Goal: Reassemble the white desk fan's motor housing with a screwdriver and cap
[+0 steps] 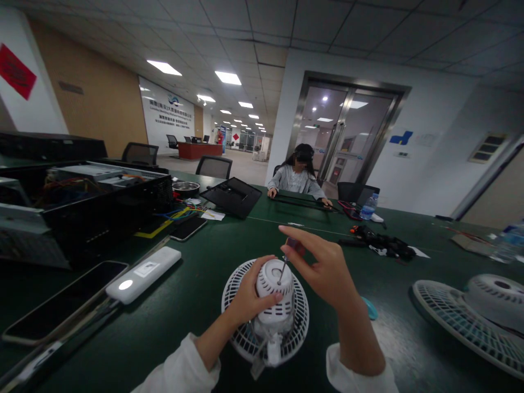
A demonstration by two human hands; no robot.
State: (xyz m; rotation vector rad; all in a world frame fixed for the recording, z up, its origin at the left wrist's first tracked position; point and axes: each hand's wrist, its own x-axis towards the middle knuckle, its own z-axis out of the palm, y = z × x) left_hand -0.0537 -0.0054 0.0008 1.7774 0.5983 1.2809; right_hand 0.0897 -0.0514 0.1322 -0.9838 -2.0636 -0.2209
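Note:
A small white fan (pixel 266 322) lies face down on the green table (pixel 192 284), its round motor housing (pixel 273 284) pointing up. My left hand (pixel 248 297) is wrapped round the left side of that housing. My right hand (pixel 323 267) pinches a small screwdriver (pixel 284 262) by its handle, and the thin metal tip rests on the top of the housing. A bit of a blue thing (pixel 370 308) shows just behind my right wrist.
A second white fan (pixel 475 316) lies at the right. At the left are a white power bank (pixel 143 273), two phones (pixel 61 305) and an open black computer case (pixel 82 202). A person sits across the table (pixel 297 177), near a water bottle (pixel 368 206) and black tools (pixel 380 243).

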